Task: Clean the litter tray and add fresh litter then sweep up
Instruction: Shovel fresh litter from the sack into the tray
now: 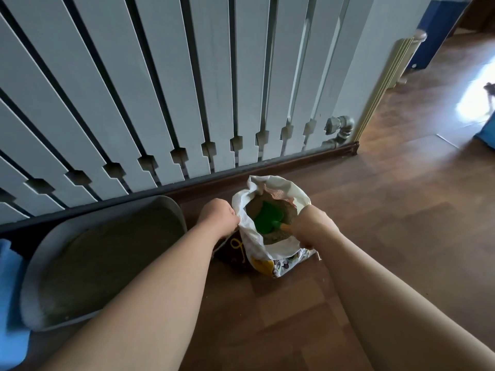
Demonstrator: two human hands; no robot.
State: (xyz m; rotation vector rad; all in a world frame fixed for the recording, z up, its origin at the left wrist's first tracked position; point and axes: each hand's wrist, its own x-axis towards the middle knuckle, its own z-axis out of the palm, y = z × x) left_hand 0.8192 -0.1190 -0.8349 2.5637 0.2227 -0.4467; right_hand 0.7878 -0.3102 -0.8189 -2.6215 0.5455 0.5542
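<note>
- A white radiator of tall flat slats fills the wall at the far edge of the floor, with a metal pipe fitting at its lower right end.
- The wooden floor carries everything.
- A grey litter tray lies on the floor at the left, close to the radiator, with a bed of grey-brown litter inside it.
- A blue object sits at the left edge, just beside the tray; it is too blurred to name.
- 1 white litter bag stands open on the floor just right of the tray, with tan litter showing inside.
- The left hand has its fingers curled round the bag's left rim, gripping it.
- The right hand is at the bag's right rim, its fingers closed round the orange handle of the scoop.
- The green scoop rests blade-down on the litter inside the bag.
- A yellow string hangs at the bag's left side.
</note>
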